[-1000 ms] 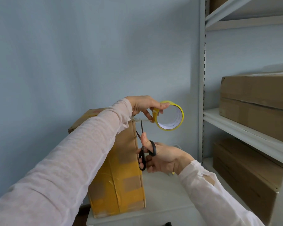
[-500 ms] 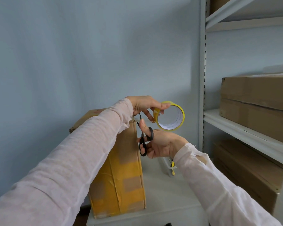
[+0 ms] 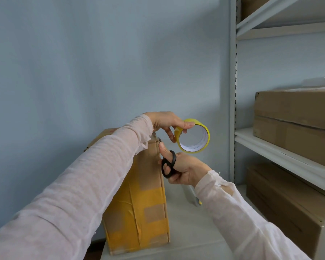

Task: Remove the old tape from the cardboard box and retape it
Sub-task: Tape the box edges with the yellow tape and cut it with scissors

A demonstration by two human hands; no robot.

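Both arms wear long sleeves of a thin, pale pinkish-white knit, faintly flecked and slightly sheer. The left sleeve (image 3: 83, 184) ends in a gathered, wrinkled cuff at the wrist of the bare left hand (image 3: 165, 121). The right sleeve (image 3: 242, 222) has a frayed cuff edge with a loose thread behind the bare right hand (image 3: 184, 169), and a small hole on the forearm.

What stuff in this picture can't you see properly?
All in the head view:
1. Blades of the scissors: mostly hidden behind the thumb of the right hand and the cardboard box edge.
2. Box top: covered by the left sleeve.
3. Grey object: mostly behind the right sleeve; unidentifiable.
4. Shelf boxes: cut off by the right edge.
5. Any strip off the tape roll in the left hand: too thin to see.
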